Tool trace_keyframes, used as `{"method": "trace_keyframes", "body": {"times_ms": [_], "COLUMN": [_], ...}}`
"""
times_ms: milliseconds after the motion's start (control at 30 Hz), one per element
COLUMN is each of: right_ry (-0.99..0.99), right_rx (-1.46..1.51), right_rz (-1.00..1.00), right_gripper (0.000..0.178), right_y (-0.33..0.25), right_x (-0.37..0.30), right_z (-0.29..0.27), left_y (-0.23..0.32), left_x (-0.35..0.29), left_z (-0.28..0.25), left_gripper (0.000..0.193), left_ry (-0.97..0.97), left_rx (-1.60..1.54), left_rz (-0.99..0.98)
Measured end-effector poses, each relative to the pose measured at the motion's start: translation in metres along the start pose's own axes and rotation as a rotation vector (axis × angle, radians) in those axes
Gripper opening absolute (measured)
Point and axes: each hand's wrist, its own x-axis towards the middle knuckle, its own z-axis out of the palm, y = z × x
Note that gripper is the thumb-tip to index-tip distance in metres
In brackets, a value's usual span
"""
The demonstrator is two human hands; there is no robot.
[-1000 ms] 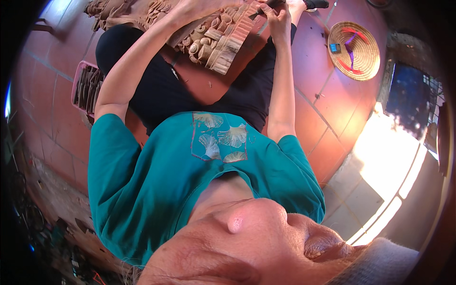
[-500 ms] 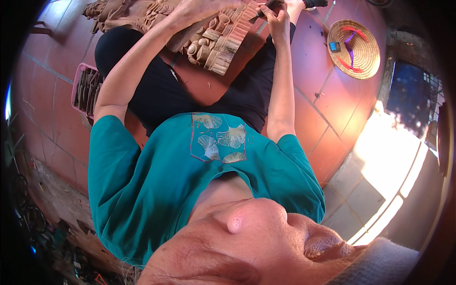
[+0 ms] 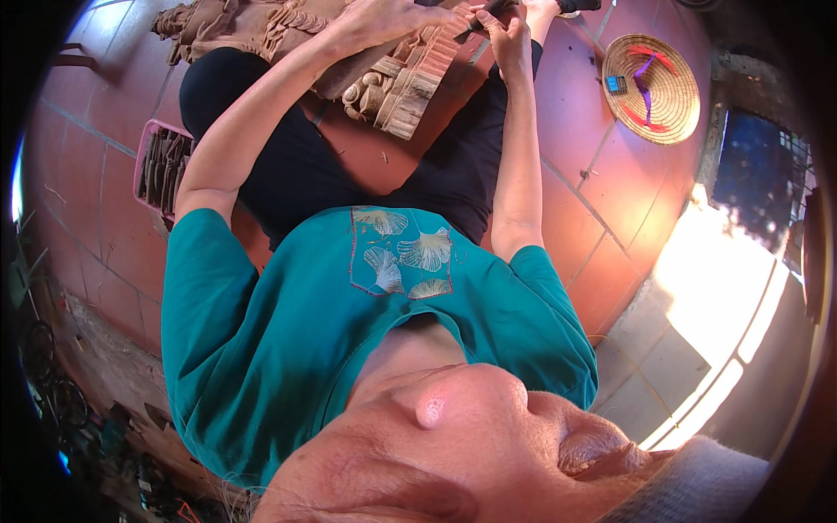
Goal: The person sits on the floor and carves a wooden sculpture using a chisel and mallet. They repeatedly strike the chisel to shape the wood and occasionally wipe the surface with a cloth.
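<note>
In the head view, the person sits on the tiled floor (image 3: 567, 148) with the carved brown panel (image 3: 392, 91) out in front, lying between and across the legs. Its long axis slants from the far left in toward the middle, and the ridged end border sits closest to the right hand (image 3: 513, 44). That hand grips a dark, flat-ended tool (image 3: 473, 28), thumb pressed along it, and the carving lies to its left, the tool's end just beside the border. I can't make out whether they touch, as the upper edge crops the spot.

The left hand (image 3: 375, 19) is nearer the body of the carving: it reaches over it with a finger stretched toward the border and the tool. I can't tell whether it grips anything. Its forearm covers part of the relief.

The bent left leg (image 3: 218, 87) stands between the panel and a pink basket (image 3: 139, 166) of dark, thin pieces (image 3: 166, 170) farther left. Well off to the right, a straw hat (image 3: 676, 109) lies with a small blue object (image 3: 616, 84) on it, clear of both hands.
</note>
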Motion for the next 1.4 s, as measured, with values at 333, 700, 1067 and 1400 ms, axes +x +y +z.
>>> {"method": "trace_keyframes", "body": {"times_ms": [333,700,1067,1400], "right_ry": [0.026,-0.027,-0.043,0.009], "right_rx": [-0.111,-0.568,-0.588,-0.235], "right_rz": [0.006,0.1,-0.035,-0.105], "right_gripper": [0.032,0.025,0.023,0.029], "right_y": [0.001,-0.021,-0.026,-0.007], "right_x": [-0.003,-0.005,-0.008,-0.026], "right_z": [0.0,0.003,0.009,0.007], "left_y": [0.002,0.015,0.032,0.019], "left_x": [0.003,0.01,0.007,0.003], "left_z": [0.002,0.001,-0.006,-0.008], "left_gripper": [0.078,0.086,0.08,0.083], "left_ry": [-0.044,-0.118,-0.026,-0.201], "left_rx": [-0.005,0.123,0.092,0.16], "left_rz": [0.021,0.069,0.159,0.061]}}
